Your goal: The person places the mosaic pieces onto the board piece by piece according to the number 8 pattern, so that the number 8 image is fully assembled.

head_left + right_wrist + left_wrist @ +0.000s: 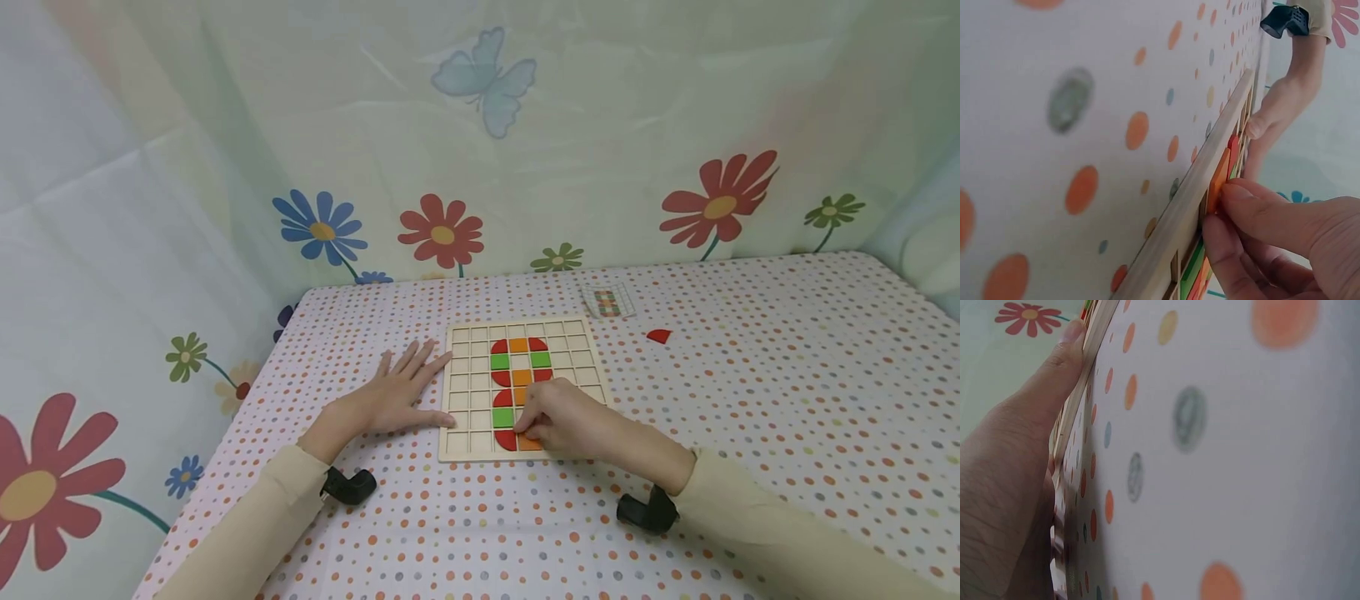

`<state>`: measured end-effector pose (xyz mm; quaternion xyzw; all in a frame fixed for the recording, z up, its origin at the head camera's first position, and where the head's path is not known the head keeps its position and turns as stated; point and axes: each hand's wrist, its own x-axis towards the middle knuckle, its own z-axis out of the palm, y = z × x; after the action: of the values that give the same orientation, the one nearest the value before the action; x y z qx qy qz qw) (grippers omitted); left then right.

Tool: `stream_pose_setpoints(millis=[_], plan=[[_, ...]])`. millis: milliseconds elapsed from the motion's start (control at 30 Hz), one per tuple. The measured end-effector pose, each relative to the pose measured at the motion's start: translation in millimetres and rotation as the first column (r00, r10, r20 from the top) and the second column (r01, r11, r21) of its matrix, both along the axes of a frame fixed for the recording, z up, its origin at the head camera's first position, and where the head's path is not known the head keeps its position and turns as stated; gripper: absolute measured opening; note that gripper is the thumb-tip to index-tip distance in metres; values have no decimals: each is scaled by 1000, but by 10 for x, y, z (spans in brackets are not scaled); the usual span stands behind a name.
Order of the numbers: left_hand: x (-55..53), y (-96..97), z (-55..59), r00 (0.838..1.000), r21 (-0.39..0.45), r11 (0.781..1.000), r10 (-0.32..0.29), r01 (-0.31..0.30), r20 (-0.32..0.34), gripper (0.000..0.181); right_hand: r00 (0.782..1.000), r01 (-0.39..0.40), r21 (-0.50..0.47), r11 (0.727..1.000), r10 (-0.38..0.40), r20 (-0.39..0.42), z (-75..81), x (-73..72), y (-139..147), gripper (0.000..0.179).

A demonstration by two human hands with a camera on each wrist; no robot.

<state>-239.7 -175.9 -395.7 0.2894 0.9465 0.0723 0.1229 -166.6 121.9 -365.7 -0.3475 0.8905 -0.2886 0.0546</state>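
A pale wooden grid board (467, 446) lies on the table, with red quarter-round, green square and orange square tiles set in a pattern. My right hand (573, 417) is over the lower part of the pattern, fingers bent, thumb and index finger together. In the right wrist view they pinch at the end of an orange tile (1217, 184) in the row nearest me, beside a red tile (1233, 150). The right hand hides some cells behind it. My left hand (393, 396) lies with fingers spread at the board's left side, its thumb (1071, 347) on the frame edge.
One loose red quarter-round tile (659, 336) lies right of the board. Behind the board is a small pattern card (608, 301) showing a coloured grid. A dotted cloth (420, 533) covers the table, and a flower-printed curtain (600, 183) hangs behind it.
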Motion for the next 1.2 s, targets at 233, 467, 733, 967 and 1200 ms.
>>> stream_pose_setpoints(millis=[233,467,733,967,1200], plan=[[8,-28,-32,1000,-4,1000,0,0,14,107,998,-54,-23,998,54,16,-11,-35,145,13],[16,-45,-19,1000,22,1000,3,-3,8,107,993,68,-14,998,-69,-101,93,-224,533,15],[14,-47,-27,1000,12,1000,11,-11,9,106,931,291,107,951,-256,-260,63,-592,1140,17],[-8,-26,-42,1000,-9,1000,3,-3,9,106,899,427,185,885,-393,-195,-41,-753,1536,18],[3,9,6,1000,-19,1000,4,-4,9,105,899,434,205,878,-407,-162,-63,-798,1635,20]])
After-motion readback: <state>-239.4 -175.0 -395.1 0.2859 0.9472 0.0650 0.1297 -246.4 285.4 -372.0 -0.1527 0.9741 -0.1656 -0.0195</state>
